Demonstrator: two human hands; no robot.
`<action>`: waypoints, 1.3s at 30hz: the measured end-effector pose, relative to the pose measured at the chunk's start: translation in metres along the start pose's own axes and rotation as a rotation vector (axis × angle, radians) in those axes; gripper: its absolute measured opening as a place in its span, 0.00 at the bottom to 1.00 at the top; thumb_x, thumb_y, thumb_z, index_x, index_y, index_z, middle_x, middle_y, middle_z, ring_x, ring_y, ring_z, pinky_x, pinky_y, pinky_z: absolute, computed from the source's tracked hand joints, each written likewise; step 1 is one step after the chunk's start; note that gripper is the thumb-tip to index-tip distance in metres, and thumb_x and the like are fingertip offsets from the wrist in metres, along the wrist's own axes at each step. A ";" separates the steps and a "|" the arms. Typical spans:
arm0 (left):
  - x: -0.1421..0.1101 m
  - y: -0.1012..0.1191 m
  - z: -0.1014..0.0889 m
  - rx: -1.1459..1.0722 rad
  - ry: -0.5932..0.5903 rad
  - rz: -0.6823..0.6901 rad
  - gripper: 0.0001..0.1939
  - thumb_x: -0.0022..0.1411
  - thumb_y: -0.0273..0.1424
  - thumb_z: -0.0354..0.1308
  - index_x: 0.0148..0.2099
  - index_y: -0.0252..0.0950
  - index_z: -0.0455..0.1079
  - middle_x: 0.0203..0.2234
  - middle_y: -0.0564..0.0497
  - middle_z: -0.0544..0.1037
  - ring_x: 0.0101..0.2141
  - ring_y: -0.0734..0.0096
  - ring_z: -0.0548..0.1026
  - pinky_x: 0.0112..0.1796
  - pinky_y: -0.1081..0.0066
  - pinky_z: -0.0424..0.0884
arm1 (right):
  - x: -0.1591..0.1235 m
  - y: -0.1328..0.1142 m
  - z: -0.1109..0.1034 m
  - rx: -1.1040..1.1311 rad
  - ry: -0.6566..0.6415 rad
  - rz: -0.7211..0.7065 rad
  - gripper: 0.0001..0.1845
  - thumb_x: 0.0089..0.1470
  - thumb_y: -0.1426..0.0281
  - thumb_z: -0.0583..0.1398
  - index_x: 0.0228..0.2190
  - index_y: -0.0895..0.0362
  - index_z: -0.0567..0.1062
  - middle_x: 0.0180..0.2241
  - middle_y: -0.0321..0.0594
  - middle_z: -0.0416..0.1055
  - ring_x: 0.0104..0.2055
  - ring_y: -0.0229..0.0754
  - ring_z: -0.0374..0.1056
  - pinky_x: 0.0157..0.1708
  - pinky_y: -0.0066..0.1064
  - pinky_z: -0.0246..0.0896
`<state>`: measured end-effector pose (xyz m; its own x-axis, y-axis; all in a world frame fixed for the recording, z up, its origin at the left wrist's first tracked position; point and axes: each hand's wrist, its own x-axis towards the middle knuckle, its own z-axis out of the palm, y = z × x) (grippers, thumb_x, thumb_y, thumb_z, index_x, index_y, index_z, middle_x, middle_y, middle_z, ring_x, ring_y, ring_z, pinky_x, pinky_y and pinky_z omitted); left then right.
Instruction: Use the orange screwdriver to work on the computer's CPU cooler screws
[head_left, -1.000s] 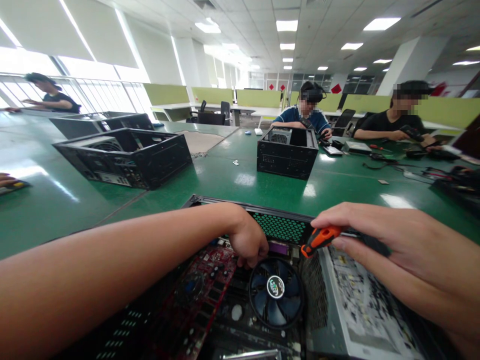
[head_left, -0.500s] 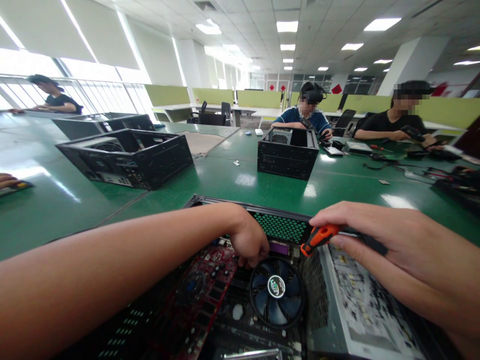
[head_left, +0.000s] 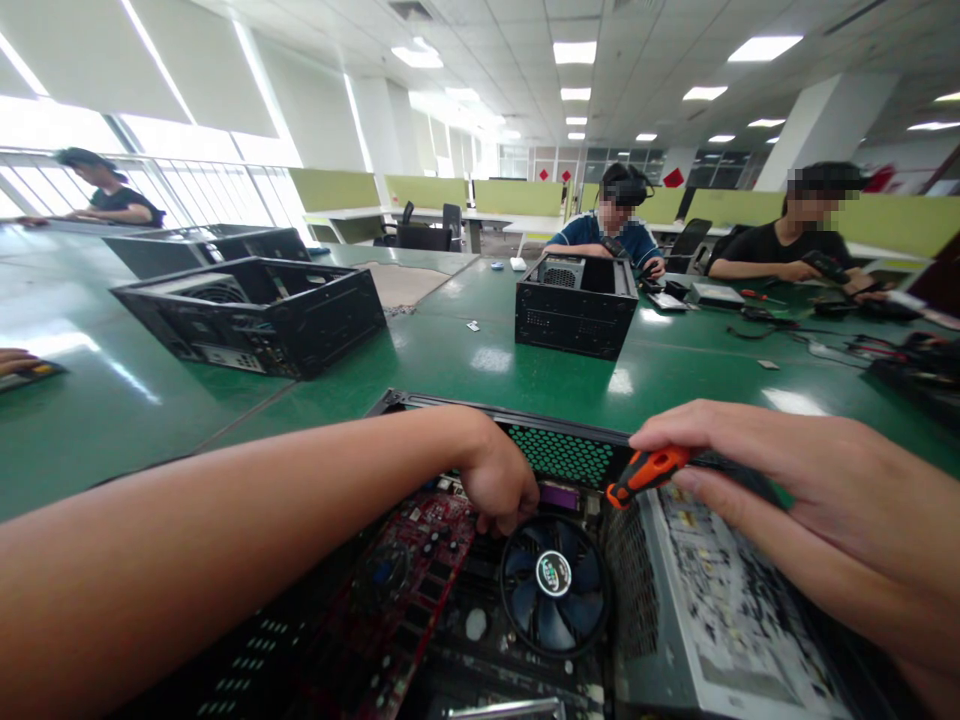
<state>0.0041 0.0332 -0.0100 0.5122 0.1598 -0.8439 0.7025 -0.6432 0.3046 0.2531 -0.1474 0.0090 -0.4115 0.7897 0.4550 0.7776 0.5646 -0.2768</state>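
Observation:
My left hand reaches down into an open black computer case, its fingers curled between the red circuit card and the round cooling fan. What those fingertips hold, if anything, is hidden. In my right hand is an orange-and-black screwdriver, gripped by its handle between thumb and fingers. The handle's end tilts toward the fan; no shaft tip shows. Below that hand lies the silver power supply, its top dusty and worn. A purple connector sits just behind the fan.
Another open computer case stands at the left on the green table, with one more behind it. A smaller black case is across from me. Two people work at the far side, one at far left. Cables lie right.
My right hand with the screwdriver has shifted slightly to the right. The left hand stays in the same spot inside the case.

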 end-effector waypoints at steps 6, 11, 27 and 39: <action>0.002 -0.003 0.001 -0.005 0.020 0.020 0.12 0.60 0.24 0.70 0.28 0.45 0.74 0.29 0.53 0.85 0.41 0.51 0.85 0.51 0.60 0.81 | 0.010 -0.004 -0.006 0.002 -0.020 -0.037 0.18 0.85 0.65 0.63 0.62 0.44 0.92 0.53 0.41 0.98 0.50 0.56 0.96 0.49 0.42 0.94; 0.004 -0.006 0.002 -0.023 0.008 0.022 0.10 0.56 0.26 0.70 0.28 0.45 0.74 0.28 0.52 0.86 0.41 0.50 0.86 0.51 0.59 0.82 | 0.002 0.000 -0.003 -0.034 0.009 0.013 0.20 0.78 0.56 0.73 0.65 0.43 0.93 0.52 0.46 0.97 0.55 0.65 0.94 0.54 0.52 0.94; 0.000 0.000 0.000 -0.034 0.026 -0.004 0.12 0.58 0.23 0.70 0.27 0.44 0.75 0.28 0.52 0.84 0.41 0.51 0.85 0.51 0.60 0.81 | 0.011 -0.008 -0.005 -0.079 -0.013 -0.127 0.19 0.88 0.72 0.56 0.61 0.44 0.85 0.53 0.27 0.97 0.49 0.38 0.97 0.47 0.24 0.90; 0.000 -0.001 -0.002 -0.003 0.008 0.012 0.08 0.55 0.25 0.70 0.30 0.44 0.76 0.33 0.51 0.89 0.46 0.48 0.88 0.54 0.58 0.83 | 0.019 -0.018 0.002 -0.028 0.003 -0.091 0.15 0.85 0.69 0.60 0.51 0.48 0.89 0.45 0.39 0.96 0.40 0.48 0.94 0.38 0.36 0.88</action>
<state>0.0044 0.0350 -0.0096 0.5242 0.1582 -0.8368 0.6979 -0.6429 0.3157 0.2303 -0.1416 0.0208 -0.4802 0.7346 0.4794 0.7500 0.6272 -0.2099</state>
